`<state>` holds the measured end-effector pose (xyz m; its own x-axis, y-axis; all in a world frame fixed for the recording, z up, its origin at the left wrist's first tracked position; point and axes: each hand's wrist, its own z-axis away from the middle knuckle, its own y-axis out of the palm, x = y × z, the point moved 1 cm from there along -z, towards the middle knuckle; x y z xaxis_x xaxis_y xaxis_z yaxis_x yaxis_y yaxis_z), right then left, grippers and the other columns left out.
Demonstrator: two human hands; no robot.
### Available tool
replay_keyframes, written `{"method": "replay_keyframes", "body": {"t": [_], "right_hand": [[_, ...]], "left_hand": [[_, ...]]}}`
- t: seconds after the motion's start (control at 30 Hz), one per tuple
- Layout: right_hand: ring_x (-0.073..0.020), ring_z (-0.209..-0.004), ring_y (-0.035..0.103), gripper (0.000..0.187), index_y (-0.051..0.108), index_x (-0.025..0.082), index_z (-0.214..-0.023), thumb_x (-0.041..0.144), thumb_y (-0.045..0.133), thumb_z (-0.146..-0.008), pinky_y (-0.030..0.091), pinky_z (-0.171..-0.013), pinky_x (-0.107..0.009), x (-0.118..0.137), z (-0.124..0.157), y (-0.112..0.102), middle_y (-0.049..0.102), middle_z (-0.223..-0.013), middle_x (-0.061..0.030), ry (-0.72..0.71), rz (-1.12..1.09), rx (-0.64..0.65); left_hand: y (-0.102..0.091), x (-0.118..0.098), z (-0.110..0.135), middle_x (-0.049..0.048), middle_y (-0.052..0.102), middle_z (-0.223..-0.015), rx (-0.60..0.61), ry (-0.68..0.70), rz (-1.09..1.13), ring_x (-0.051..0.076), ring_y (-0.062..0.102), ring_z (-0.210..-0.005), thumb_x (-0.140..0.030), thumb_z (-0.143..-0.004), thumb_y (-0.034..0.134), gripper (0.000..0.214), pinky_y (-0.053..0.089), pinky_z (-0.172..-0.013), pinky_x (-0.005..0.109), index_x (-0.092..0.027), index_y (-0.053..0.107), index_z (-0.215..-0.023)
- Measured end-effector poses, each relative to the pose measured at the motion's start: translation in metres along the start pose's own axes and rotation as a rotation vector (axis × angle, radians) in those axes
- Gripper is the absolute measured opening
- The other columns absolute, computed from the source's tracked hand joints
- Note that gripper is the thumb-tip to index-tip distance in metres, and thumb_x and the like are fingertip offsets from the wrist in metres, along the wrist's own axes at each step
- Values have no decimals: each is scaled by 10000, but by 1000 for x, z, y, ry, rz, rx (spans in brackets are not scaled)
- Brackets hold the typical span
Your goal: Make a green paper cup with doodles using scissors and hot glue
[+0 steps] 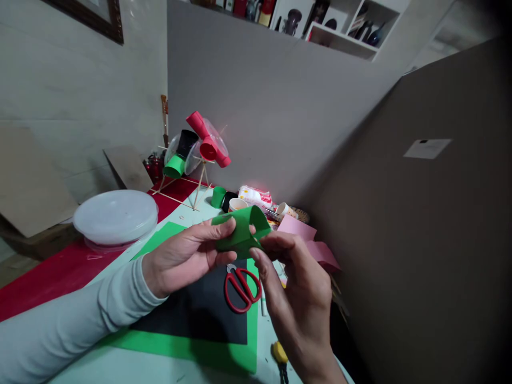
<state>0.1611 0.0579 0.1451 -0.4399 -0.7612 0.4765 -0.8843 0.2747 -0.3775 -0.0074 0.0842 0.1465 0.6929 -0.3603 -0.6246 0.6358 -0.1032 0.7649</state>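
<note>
A curled strip of green foam sheet (242, 229) is held above the table between both hands. My left hand (186, 256) pinches its left side with thumb and fingers. My right hand (298, 293) grips its lower right end with closed fingers. Beneath the hands lie red-handled scissors (241, 288) on a black sheet (200, 314), which rests on a larger green sheet (224, 357).
A stick-framed model with red, green and black paper tubes (196, 146) stands at the back. A stack of clear plastic lids (116, 216) sits left on a red sheet (56, 277). Small cups (228, 201), pink paper (308, 240) and a yellow-handled tool (280, 354) lie nearby. A brown board (420, 224) walls the right.
</note>
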Motion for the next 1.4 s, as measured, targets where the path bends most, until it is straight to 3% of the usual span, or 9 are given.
{"method": "replay_keyframes", "body": {"t": [0.13,0.33,0.5,0.7,0.9,1.2,1.4], "right_hand": [[-79,-723,617,125,610,222,-917,107,657,-931,507,-685,-189,-3,0,-2,640,-816,51,78,-35,33],[-100,-735,573,109,575,227,-878,181,605,-973,474,-687,-243,-7,0,-4,586,-799,52,215,-122,116],[-109,-725,557,111,567,222,-867,196,603,-969,463,-686,-261,-8,-1,-3,571,-786,48,236,-117,109],[-118,-703,562,120,564,219,-844,200,604,-956,464,-657,-265,-7,-1,-2,578,-766,41,263,-110,73],[-117,-680,562,124,566,215,-825,200,602,-942,466,-646,-256,-9,-3,-4,586,-756,37,250,-56,53],[-127,-649,594,114,577,210,-810,203,616,-917,474,-621,-265,-9,-4,-5,635,-743,18,227,18,26],[-131,-646,619,116,574,216,-808,189,623,-909,474,-602,-259,-9,-3,-3,645,-732,23,208,32,43]], "left_hand": [[1,-2,-2,74,784,-738,-89,-6,-7,122,733,-620,-36,-968,563,325,533,-417,150,-106,754,-715],[-5,-1,-9,100,810,-864,-84,-37,0,125,721,-607,-112,-982,581,248,523,-407,162,-112,780,-835],[-7,-1,-11,129,808,-1005,-59,-39,-1,129,722,-634,-126,-981,585,206,550,-433,175,-108,790,-985],[-9,1,-12,140,802,-1024,-86,-39,-26,150,733,-669,-131,-958,618,190,551,-430,183,-105,793,-1026],[-13,4,-15,144,801,-1055,-13,-47,-104,180,752,-745,-148,-983,581,237,589,-467,218,-118,783,-1102],[-16,8,-17,148,807,-1031,55,-62,-129,185,756,-752,-142,-982,582,226,612,-505,219,-112,797,-1046],[-14,10,-17,125,811,-933,-25,-40,-119,180,750,-727,-78,-946,614,189,640,-558,244,-100,801,-955]]}}
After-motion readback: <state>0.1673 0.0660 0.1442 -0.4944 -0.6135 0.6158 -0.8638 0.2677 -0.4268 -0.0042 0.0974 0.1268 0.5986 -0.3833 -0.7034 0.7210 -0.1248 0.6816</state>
